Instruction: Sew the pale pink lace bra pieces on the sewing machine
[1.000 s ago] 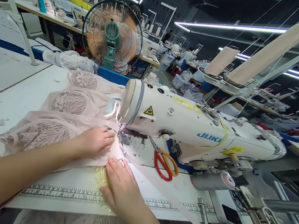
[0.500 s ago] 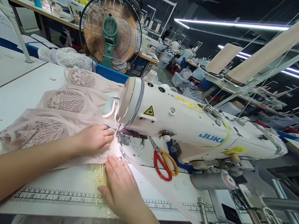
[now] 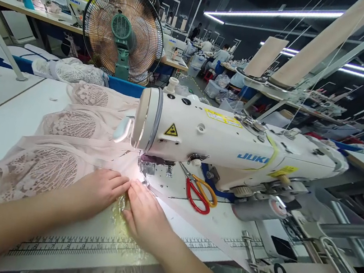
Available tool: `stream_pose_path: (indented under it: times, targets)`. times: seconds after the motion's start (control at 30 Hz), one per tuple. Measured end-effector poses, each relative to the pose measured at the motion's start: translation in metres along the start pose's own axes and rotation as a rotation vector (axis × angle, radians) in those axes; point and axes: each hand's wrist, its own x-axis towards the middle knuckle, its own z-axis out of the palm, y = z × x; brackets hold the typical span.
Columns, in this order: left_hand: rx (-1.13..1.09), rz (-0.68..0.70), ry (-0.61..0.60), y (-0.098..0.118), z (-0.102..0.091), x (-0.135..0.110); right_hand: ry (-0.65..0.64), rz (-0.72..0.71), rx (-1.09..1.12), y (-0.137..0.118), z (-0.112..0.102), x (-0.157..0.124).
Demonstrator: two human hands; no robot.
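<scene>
A pale pink lace garment (image 3: 52, 158) lies spread on the white sewing table (image 3: 7, 115), running toward the needle (image 3: 145, 167) of a white JUKI sewing machine (image 3: 228, 148). My left hand (image 3: 101, 188) lies flat on the garment's near edge, fingers stretched toward the presser foot. My right hand (image 3: 144, 215) rests flat beside it, fingertips touching the fabric strip just in front of the needle. Both hands press the cloth down and grip nothing.
Red and orange scissors (image 3: 199, 194) lie on the machine bed right of the needle. A printed ruler (image 3: 84, 243) runs along the table's front edge. A floor fan (image 3: 124, 32) stands behind the table. Thread cones (image 3: 265, 57) rise at right. Other workers sit far back.
Both hands have slid back toward me along the fabric, the left hand coming away from the needle until its fingertips meet the right hand's. The view has shifted slightly left and down.
</scene>
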Motion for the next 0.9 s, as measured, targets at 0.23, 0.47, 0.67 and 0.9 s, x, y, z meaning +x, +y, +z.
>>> stream_pose_path:
  times: [0.23, 0.47, 0.67, 0.9]
  targets:
    - [0.113, 0.085, -0.07, -0.022, 0.003, -0.011, -0.046, 0.071, -0.015, -0.001, 0.002, 0.003]
    - [0.089, 0.096, -0.076, -0.04, 0.002, -0.009, -0.092, 0.13, -0.037, -0.011, 0.0, 0.016]
    - [0.129, 0.101, -0.114, -0.052, 0.005, -0.006, -0.101, 0.183, -0.082, -0.019, 0.001, 0.026]
    - [0.175, 0.101, -0.117, -0.068, 0.011, -0.002, -0.109, 0.202, -0.105, -0.02, 0.006, 0.027]
